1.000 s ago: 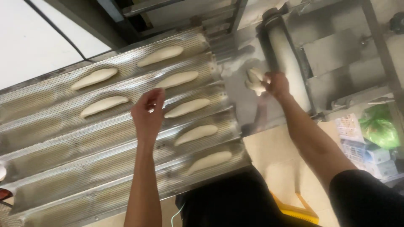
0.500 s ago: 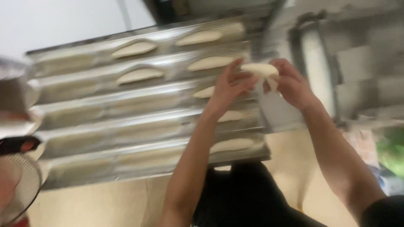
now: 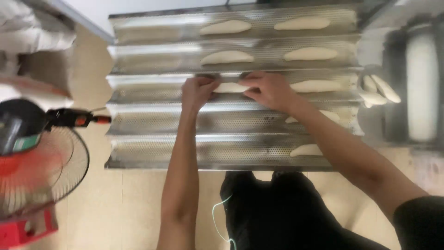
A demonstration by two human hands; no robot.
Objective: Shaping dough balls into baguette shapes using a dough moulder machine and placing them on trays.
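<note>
A perforated metal baguette tray (image 3: 152,125) with several long grooves lies in front of me. My left hand (image 3: 198,91) and my right hand (image 3: 269,90) both grip a pale dough piece (image 3: 230,87), holding it down in the third groove from the far side. Other shaped dough pieces (image 3: 226,57) lie in the far grooves and along the tray's right side, such as one (image 3: 316,86) just right of my right hand.
Several more dough pieces (image 3: 378,90) sit at the mouth of a dough-rolling machine with a white roller (image 3: 421,88) on the right. An electric fan (image 3: 37,162) stands at the left over a beige floor. My dark apron (image 3: 277,213) is below.
My right hand carried a dough piece from the machine on the right over to the tray; my left hand joined it. Both now press it into a groove. The camera swung toward the tray.
</note>
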